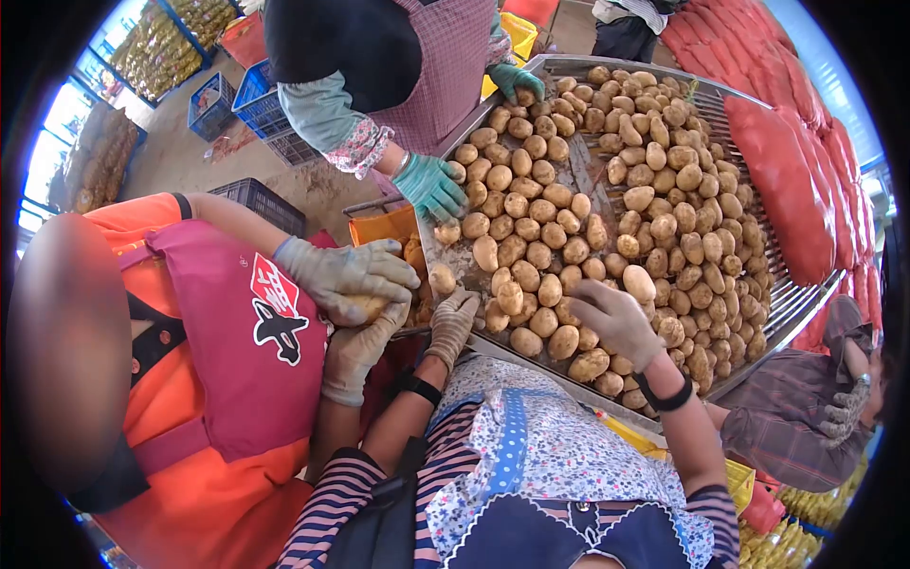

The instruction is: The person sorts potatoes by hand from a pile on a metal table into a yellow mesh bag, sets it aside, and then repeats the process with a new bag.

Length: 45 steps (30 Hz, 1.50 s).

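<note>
My left hand (pixel 454 324), in a pale striped glove, is at the near left corner of the metal sorting table (pixel 438 248). Its fingers are pressed together, and whether anything is in them is hidden. Just above its fingertips a single potato (pixel 442 278) sits at the table's edge. Over the near part of the potato pile (pixel 673 204) hovers my right hand (pixel 618 324), also gloved, palm down with fingers apart and holding nothing visible. Loose potatoes (pixel 562 342) lie beside and under its fingertips.
At left, a person in orange holds a potato in gloved hands (pixel 351 280), close to my left hand. Across the table a person's green gloves (pixel 431 188) touch potatoes. Another person's gloved hand (pixel 843 413) is at right. Red sacks (pixel 782 190) line the far side; crates (pixel 261 204) stand behind.
</note>
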Tool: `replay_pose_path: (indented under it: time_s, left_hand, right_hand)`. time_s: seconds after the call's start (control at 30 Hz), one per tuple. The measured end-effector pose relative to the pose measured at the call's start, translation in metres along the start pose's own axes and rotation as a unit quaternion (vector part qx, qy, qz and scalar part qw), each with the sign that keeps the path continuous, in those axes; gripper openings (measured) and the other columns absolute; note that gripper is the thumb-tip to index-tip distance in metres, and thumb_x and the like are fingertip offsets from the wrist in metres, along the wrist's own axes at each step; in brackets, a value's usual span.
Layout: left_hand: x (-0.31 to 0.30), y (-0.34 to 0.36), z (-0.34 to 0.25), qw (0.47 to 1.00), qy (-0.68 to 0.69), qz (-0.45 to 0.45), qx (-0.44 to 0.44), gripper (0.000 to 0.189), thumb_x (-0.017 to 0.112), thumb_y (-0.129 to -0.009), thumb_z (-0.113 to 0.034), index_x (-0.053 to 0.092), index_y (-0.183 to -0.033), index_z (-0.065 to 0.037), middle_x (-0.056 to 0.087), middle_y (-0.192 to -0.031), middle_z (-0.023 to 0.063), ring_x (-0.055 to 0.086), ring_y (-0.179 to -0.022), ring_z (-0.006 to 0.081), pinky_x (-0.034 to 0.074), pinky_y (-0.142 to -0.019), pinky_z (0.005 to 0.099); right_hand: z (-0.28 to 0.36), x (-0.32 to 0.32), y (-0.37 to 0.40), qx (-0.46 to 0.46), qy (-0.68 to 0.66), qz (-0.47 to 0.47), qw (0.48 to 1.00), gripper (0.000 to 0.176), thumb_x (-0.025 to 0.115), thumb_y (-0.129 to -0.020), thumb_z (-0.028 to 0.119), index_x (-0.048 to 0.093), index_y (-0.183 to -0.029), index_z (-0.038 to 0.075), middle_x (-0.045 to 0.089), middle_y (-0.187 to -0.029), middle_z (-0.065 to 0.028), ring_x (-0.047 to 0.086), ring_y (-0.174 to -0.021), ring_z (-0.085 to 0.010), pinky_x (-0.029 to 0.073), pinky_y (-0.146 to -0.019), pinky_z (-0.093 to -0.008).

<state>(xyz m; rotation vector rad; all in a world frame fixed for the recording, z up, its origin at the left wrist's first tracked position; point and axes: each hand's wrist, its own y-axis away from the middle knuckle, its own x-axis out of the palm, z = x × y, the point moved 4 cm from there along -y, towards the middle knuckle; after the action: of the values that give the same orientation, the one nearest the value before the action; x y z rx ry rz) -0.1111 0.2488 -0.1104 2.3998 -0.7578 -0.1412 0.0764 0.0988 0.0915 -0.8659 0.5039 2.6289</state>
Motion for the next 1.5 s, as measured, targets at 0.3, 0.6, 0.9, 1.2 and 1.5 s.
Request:
replay_pose_path:
  time_s: [0.3,0.6,0.9,1.2,1.5]
  left_hand:
    - [-0.107,0.024,-0.02,0.987,0.028,0.088,0.134,0.036,0.049,-0.1,-0.026,0.05,-0.129,-0.006,0.047,-0.124,0.0134,0.048,-0.116,0.0279,0.047,-0.098,0.0395]
    - [-0.13,0.098,-0.11,0.977,-0.108,0.025,0.184,0.049,0.072,-0.089,-0.02,0.053,-0.131,-0.004,0.059,-0.129,0.011,0.057,-0.119,0.0236,0.046,-0.104,0.0361]
    - [-0.133,0.098,-0.106,0.982,-0.098,0.065,0.146,0.049,0.075,-0.083,-0.008,0.057,-0.128,-0.006,0.062,-0.126,0.0085,0.06,-0.116,0.0216,0.048,-0.1,0.0366]
    - [-0.132,0.093,-0.11,0.989,0.098,0.105,0.028,0.056,0.077,-0.084,-0.019,0.053,-0.133,-0.007,0.059,-0.132,0.0092,0.056,-0.123,0.0215,0.045,-0.106,0.0369]
    - [-0.137,0.076,-0.089,0.919,0.364,0.146,-0.039,0.056,0.057,-0.094,-0.034,0.041,-0.142,-0.011,0.046,-0.144,0.011,0.043,-0.134,0.0241,0.037,-0.111,0.0435]
  right_hand:
    - [0.093,0.138,-0.136,-0.074,0.055,0.346,0.934,0.072,0.046,-0.089,0.071,0.069,-0.109,0.005,0.07,-0.094,-0.0181,0.067,-0.09,-0.0318,0.05,-0.083,-0.0404]
    - [0.122,0.18,-0.135,-0.036,0.039,0.368,0.928,0.078,0.064,-0.077,0.071,0.067,-0.11,0.0,0.069,-0.098,-0.0203,0.067,-0.095,-0.0318,0.05,-0.085,-0.0375]
    - [0.133,0.169,-0.119,-0.025,0.076,0.273,0.959,0.075,0.071,-0.071,0.068,0.064,-0.1,-0.001,0.067,-0.092,-0.0216,0.066,-0.09,-0.0365,0.051,-0.08,-0.0422]
    - [0.145,0.18,-0.135,-0.077,0.052,0.26,0.961,0.098,0.081,-0.063,0.061,0.046,-0.127,-0.004,0.064,-0.113,-0.0245,0.064,-0.103,-0.0376,0.05,-0.086,-0.0416]
    - [0.123,0.196,-0.127,-0.107,-0.161,0.17,0.966,0.089,0.083,-0.068,0.048,0.046,-0.13,-0.004,0.065,-0.103,-0.0151,0.066,-0.096,-0.0263,0.053,-0.083,-0.034]
